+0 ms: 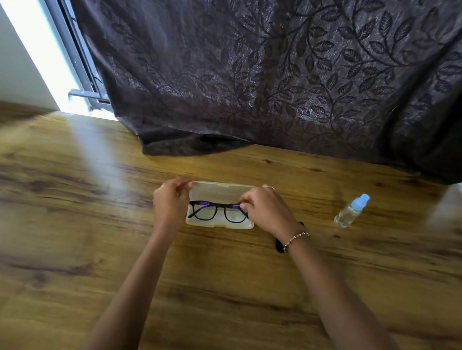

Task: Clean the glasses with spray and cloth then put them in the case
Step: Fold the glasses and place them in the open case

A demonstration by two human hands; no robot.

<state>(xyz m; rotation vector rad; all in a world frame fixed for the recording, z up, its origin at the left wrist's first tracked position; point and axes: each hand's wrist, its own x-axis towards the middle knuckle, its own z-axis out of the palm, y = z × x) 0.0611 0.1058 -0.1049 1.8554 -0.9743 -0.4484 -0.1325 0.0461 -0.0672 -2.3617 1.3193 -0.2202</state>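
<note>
Black glasses [217, 212] lying in open translucent case [217, 224] on wooden table [64, 224]; left hand [172, 198] gripping case's left end; right hand [266, 210] pinching glasses' right side; spray bottle [351, 211] standing well right.

Leaf-patterned curtain [272, 60] over wooden table [62, 239]

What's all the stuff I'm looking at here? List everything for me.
Glasses: one, black frame, in the open case, between both hands.
Case: one, clear plastic, mid-table, lid up.
Bottle: one, clear with blue cap, right of the case.
Dark item: one, black, mostly hidden under the right wrist; cannot tell what.
Curtain: one, dark brown, leaf pattern, behind the table.
Table: one, brown wood.
Bracelet: one, beaded, right wrist.
Left hand: at the case's left end.
Right hand: pinching the glasses' right end.
</note>
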